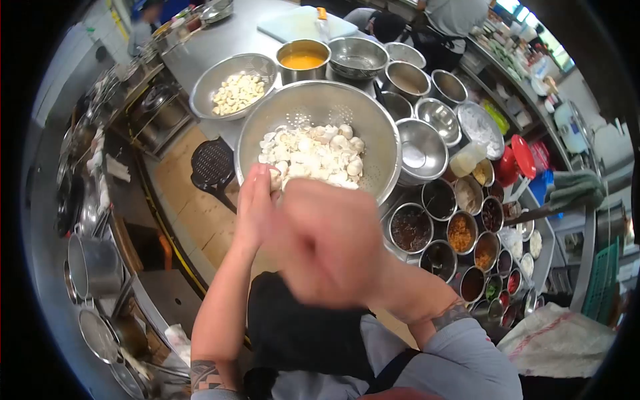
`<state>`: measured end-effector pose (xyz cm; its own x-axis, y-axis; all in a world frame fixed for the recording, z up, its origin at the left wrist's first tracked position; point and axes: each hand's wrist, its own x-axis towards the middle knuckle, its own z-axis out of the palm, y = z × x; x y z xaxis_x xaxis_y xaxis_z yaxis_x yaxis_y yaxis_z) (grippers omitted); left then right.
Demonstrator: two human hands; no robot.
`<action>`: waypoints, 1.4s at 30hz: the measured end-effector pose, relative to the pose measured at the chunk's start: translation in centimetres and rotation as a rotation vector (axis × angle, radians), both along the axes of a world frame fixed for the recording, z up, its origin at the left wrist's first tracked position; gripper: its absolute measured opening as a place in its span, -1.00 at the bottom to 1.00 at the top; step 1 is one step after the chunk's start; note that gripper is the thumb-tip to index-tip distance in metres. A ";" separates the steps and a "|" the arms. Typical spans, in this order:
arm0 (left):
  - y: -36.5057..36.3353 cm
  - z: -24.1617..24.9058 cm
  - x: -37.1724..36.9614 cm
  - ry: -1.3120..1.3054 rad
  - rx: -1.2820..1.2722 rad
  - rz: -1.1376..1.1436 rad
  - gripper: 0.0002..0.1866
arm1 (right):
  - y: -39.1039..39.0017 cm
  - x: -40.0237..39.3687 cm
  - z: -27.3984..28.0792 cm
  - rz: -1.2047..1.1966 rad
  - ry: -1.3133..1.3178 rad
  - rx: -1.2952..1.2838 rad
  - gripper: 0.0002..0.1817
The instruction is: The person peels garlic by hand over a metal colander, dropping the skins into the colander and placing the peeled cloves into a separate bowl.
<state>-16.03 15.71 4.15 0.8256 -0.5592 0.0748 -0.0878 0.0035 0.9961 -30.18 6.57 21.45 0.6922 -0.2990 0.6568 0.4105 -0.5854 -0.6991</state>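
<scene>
Pale, wet-looking dumplings (313,155) heaped in a perforated steel colander (373,120) on a kitchen bench (230,37); they look soft, slippery and easily torn, best lifted gently by the body. The left hand (257,203) pinches 1 piece at the near rim, fingers (261,181) narrow. The blurred right hand (330,243) hides its fingers; grip cannot be told. Sauce tubs (411,228) stand alongside
</scene>
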 end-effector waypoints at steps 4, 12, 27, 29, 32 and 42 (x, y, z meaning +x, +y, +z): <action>1.0 5.0 -2.0 -0.042 0.167 -0.009 -0.61 | 0.9 -1.2 1.4 -0.089 0.131 -0.115 -0.66; 3.7 0.0 -1.2 -0.028 0.099 -0.045 -0.58 | 6.3 -3.1 3.0 -0.444 -0.246 -0.050 -0.59; 13.8 -22.3 -16.4 1.230 -0.409 0.386 -0.56 | 3.7 -7.1 -22.5 -0.227 0.457 -0.217 -0.57; 16.0 -29.9 -21.0 1.482 -0.402 0.532 -0.55 | 3.6 -7.1 -24.4 -0.257 0.434 -0.220 -0.60; 19.7 -38.5 -27.0 1.638 -0.255 0.570 -0.54 | 4.3 -6.4 -26.3 -0.271 0.437 -0.107 -0.65; 26.6 -51.0 -37.0 1.777 -0.043 0.362 -0.46 | 11.6 -1.6 -33.4 -0.081 0.271 0.104 -0.71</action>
